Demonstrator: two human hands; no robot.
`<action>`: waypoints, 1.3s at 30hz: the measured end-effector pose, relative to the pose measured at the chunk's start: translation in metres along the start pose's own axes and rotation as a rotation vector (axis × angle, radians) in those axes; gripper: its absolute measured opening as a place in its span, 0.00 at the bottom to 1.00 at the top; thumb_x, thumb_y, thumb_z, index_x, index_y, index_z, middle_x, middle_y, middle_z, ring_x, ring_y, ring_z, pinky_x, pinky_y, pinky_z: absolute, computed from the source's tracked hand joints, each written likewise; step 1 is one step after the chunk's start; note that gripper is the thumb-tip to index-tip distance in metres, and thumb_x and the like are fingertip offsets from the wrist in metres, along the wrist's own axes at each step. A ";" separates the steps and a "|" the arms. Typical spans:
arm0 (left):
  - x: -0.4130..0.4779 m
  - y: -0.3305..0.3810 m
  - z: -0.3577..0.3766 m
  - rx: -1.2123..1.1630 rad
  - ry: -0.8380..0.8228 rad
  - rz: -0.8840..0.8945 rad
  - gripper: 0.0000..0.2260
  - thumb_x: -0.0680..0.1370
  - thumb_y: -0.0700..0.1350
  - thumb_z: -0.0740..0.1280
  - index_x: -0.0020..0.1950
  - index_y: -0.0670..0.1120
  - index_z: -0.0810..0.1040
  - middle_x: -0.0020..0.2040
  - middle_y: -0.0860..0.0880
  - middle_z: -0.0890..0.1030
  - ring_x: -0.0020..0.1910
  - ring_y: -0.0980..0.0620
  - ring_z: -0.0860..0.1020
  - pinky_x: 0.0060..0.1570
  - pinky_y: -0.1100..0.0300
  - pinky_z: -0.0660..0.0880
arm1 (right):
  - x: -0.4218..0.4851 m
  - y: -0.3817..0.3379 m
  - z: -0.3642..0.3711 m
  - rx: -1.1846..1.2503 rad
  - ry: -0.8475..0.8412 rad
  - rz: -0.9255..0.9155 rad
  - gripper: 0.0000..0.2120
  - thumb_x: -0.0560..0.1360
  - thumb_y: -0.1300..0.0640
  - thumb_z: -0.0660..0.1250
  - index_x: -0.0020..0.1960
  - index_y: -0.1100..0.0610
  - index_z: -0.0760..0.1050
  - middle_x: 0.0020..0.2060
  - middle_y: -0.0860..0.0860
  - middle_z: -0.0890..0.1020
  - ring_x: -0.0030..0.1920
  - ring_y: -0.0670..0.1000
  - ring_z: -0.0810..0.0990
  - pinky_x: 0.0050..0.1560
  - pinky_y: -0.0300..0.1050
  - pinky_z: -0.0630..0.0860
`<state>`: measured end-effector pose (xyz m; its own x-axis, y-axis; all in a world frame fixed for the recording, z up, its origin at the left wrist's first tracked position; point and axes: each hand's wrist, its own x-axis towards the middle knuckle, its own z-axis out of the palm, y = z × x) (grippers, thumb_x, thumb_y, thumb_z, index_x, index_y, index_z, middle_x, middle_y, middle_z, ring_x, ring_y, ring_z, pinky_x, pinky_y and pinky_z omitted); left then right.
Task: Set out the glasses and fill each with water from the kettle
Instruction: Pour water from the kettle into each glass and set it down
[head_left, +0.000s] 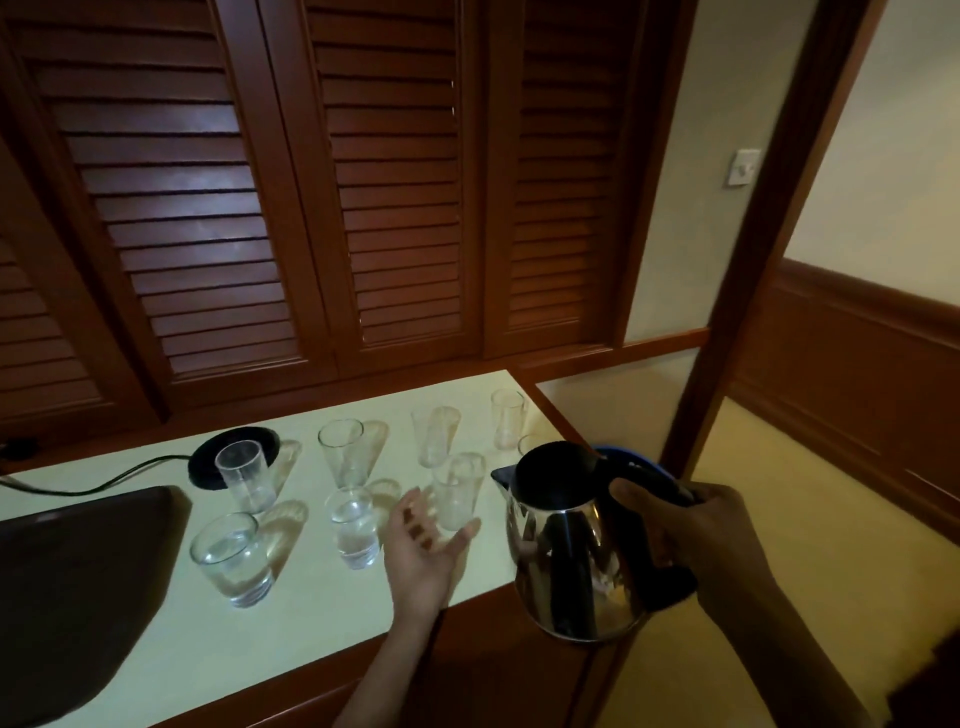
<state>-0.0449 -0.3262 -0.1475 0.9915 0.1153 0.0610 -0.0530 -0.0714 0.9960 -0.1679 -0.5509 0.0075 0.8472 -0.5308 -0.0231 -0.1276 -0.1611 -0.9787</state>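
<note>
Kettle (571, 545): steel body, black handle, lid tipped open, inside dark, so water level not readable. It is held off the bench (311, 649) at the near right corner, roughly upright, spout to the left toward the glasses. A blue part shows just behind its top; I cannot tell what it is.

Right hand (691, 530): fingers curled round the kettle handle, carrying it.

Left hand (426, 540): palm up, fingers wide and relaxed, holding nothing. It sits just beside the near-right glass (457, 491); contact cannot be told.

Glasses, all upright on the bench, clear, in two loose rows.
- Near row: near-left glass (231, 558), near-middle glass (356, 527), near-right glass. The near-middle glass appears to hold water. The others are too blurred to judge.
- Far row, left to right: first glass (244, 475), second glass (345, 452), third glass (435, 436), fourth glass (508, 418).
- One more rim (527, 444) shows partly behind the kettle.

Base (208, 457): black disc on the far left of the bench, with the first glass in front of or on its edge. A cord (104, 475) runs left from it.

Tray (78, 597): dark, at the near left of the bench.

Behind the bench are brown louvred doors (260, 208). A switch (745, 166) is on the wall to the far right.
</note>
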 end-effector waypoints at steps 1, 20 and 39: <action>0.009 0.001 0.006 0.027 0.033 -0.017 0.42 0.65 0.43 0.84 0.75 0.48 0.68 0.66 0.51 0.75 0.63 0.51 0.76 0.62 0.55 0.76 | 0.001 0.002 -0.002 -0.001 0.002 -0.001 0.15 0.63 0.49 0.81 0.32 0.57 0.78 0.20 0.47 0.80 0.28 0.54 0.83 0.35 0.49 0.80; 0.049 -0.009 0.011 -0.012 -0.179 0.005 0.38 0.55 0.57 0.84 0.65 0.54 0.79 0.58 0.55 0.84 0.58 0.52 0.83 0.56 0.45 0.83 | 0.009 0.000 -0.003 -0.003 -0.022 0.034 0.15 0.63 0.49 0.80 0.35 0.58 0.79 0.19 0.47 0.79 0.21 0.45 0.79 0.31 0.45 0.76; -0.004 -0.004 -0.053 0.053 -0.169 0.044 0.32 0.63 0.39 0.85 0.63 0.57 0.79 0.58 0.65 0.83 0.58 0.64 0.81 0.58 0.57 0.79 | -0.008 -0.021 0.028 -0.176 -0.173 -0.016 0.36 0.47 0.32 0.77 0.44 0.58 0.85 0.33 0.54 0.88 0.29 0.52 0.85 0.35 0.48 0.81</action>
<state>-0.0547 -0.2744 -0.1479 0.9944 -0.0570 0.0885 -0.0951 -0.1250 0.9876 -0.1578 -0.5200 0.0226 0.9236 -0.3790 -0.0569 -0.1882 -0.3191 -0.9288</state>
